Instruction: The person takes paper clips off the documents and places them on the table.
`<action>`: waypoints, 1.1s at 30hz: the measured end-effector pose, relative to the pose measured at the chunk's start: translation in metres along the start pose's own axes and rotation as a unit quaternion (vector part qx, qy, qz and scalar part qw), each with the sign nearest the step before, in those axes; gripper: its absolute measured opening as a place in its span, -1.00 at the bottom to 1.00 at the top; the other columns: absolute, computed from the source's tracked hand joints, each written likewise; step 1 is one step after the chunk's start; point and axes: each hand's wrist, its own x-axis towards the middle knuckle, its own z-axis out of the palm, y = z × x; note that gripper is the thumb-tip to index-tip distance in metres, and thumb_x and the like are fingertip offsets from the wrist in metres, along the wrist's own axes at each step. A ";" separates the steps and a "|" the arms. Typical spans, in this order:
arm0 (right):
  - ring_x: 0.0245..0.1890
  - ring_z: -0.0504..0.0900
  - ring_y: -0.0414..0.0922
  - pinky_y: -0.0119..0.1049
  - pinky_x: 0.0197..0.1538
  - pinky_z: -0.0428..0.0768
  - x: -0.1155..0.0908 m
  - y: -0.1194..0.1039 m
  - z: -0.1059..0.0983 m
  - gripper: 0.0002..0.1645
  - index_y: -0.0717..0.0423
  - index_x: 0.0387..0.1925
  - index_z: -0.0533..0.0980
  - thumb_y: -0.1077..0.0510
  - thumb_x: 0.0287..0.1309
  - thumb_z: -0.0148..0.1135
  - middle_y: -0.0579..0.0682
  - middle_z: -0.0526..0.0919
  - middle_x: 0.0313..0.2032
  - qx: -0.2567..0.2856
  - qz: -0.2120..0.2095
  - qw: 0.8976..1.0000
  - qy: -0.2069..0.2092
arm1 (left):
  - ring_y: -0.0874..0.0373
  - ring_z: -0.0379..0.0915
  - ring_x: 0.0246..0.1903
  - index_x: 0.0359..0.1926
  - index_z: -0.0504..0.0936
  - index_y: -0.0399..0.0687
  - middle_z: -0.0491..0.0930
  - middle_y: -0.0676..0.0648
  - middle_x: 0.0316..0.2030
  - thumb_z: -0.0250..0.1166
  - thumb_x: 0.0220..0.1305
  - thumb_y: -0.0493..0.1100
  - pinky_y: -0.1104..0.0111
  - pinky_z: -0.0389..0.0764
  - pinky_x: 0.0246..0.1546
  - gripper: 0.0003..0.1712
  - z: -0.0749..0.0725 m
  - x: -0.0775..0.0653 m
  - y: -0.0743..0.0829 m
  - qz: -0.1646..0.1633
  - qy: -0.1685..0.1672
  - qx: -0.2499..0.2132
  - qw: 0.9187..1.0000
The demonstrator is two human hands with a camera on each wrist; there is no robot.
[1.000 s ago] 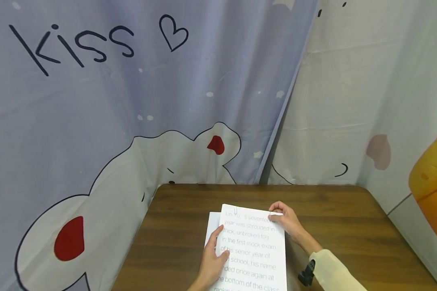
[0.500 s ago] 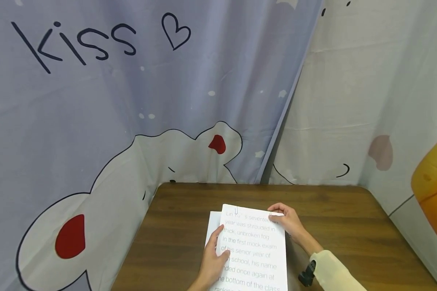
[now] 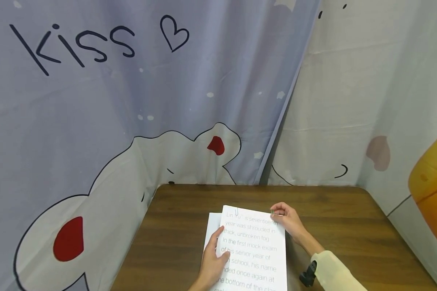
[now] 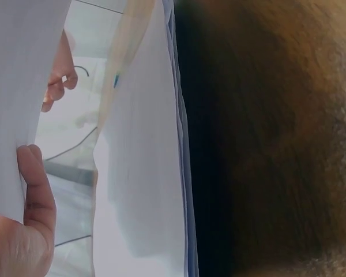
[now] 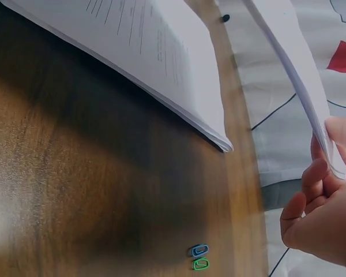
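Under both hands (image 3: 211,258) (image 3: 289,222), printed sheets (image 3: 253,250) overlie a paper stack (image 3: 212,226).

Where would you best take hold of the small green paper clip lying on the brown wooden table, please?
Pinch the green paper clip across its long sides from above: it lies flat on the wooden table, so nothing stands up to grasp. The blue paper clip lies close beside it, so come from the side away from that one.

Left hand (image 3: 212,262) flat, seemingly; right hand (image 3: 289,223) fingers pinched.
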 end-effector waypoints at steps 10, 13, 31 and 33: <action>-0.36 0.55 -0.19 -0.39 -0.28 0.54 0.001 -0.001 -0.003 -0.81 0.41 0.00 0.43 0.40 0.42 0.16 0.05 0.63 -0.33 -0.017 -0.026 0.999 0.031 | 0.05 0.66 -0.06 0.59 0.27 -0.11 0.57 -0.33 0.21 0.21 0.12 -0.60 0.38 0.70 -0.07 -0.02 0.000 -0.001 -0.003 0.008 0.010 -0.003 1.000; -0.38 0.54 -0.20 -0.38 -0.27 0.52 0.001 -0.001 -0.004 -0.82 0.41 0.01 0.39 0.40 0.45 0.12 0.06 0.63 -0.35 -0.025 -0.038 0.998 0.040 | 0.01 0.66 -0.04 0.59 0.26 -0.13 0.56 -0.35 0.22 0.21 0.12 -0.60 0.38 0.71 -0.06 -0.02 0.000 -0.001 -0.003 0.012 0.009 -0.011 1.000; -0.17 0.80 0.12 -0.36 -0.21 0.57 0.006 0.021 -0.047 -0.76 0.34 0.02 0.59 0.33 0.37 0.31 0.16 0.82 -0.33 -0.178 -0.049 0.982 0.041 | 0.05 0.67 -0.04 0.60 0.26 -0.09 0.56 -0.32 0.27 0.23 0.14 -0.57 0.41 0.70 -0.06 -0.02 -0.009 -0.001 0.000 -0.004 0.019 0.006 1.000; -0.21 0.79 0.07 -0.35 -0.22 0.55 0.005 0.024 -0.051 -0.82 0.33 -0.04 0.59 0.31 0.38 0.30 0.13 0.82 -0.36 -0.189 -0.046 0.980 0.038 | 0.03 0.67 -0.03 0.60 0.26 -0.08 0.56 -0.32 0.27 0.24 0.15 -0.58 0.41 0.70 -0.07 -0.02 -0.010 -0.001 0.000 -0.005 0.019 -0.002 1.000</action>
